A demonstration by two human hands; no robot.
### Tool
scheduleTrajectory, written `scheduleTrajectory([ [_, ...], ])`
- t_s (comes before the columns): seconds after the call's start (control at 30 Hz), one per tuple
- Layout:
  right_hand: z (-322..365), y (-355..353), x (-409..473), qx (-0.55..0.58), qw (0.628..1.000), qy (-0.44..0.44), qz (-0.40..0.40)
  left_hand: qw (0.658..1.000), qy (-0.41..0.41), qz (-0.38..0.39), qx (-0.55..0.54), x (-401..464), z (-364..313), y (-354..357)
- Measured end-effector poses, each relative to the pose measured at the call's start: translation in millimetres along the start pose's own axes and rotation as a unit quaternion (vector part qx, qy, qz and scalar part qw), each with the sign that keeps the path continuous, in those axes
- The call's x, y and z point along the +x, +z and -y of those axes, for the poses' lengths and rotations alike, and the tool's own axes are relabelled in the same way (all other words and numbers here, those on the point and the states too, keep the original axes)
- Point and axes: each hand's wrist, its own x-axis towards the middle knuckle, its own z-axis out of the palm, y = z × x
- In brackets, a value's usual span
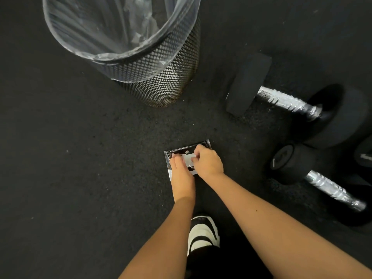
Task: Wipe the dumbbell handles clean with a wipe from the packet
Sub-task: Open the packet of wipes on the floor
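A dark, silver-edged wipe packet point(182, 150) lies flat on the black floor in the middle of the view. My left hand point(181, 174) presses on it with straight fingers. My right hand point(208, 161) pinches the white flap point(190, 159) on the packet's top. Two black dumbbells lie to the right: one with a chrome handle point(287, 101) further away, and one with a chrome handle point(332, 190) nearer me.
A black mesh bin point(169, 77) lined with a clear plastic bag stands at the upper left of the packet. My black-and-white shoe point(203, 234) is just below my hands. Part of a third dumbbell point(365, 156) shows at the right edge.
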Motion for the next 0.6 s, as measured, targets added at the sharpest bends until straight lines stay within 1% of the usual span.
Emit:
scheduleTrajectory([
  [0.13,-1.1,-7.9,3.0,0.061,0.998,0.029,-0.015,1.000,0.015,0.008,0.022,-2.3,9.1,-1.5],
  [0.23,-0.5,-5.7,5.1,0.054,0.998,0.013,0.027,0.999,0.011,0.014,0.038,-1.5,5.2,-1.1],
  [0.3,-0.8,-3.4,6.7,0.051,0.998,0.018,0.037,0.998,0.008,0.025,0.052,-1.2,3.2,-1.2],
  [0.4,-3.3,-7.7,8.9,0.079,0.996,0.041,0.013,0.998,0.021,0.036,0.050,-1.8,7.5,-2.4],
  [0.5,-4.9,-14.2,7.3,0.094,0.995,0.032,-0.005,0.998,0.018,0.042,0.034,-3.4,12.3,-3.1],
  [0.6,-7.1,-16.6,4.5,0.132,0.990,0.036,-0.020,0.996,0.025,0.064,0.064,-3.6,14.8,-2.5],
])
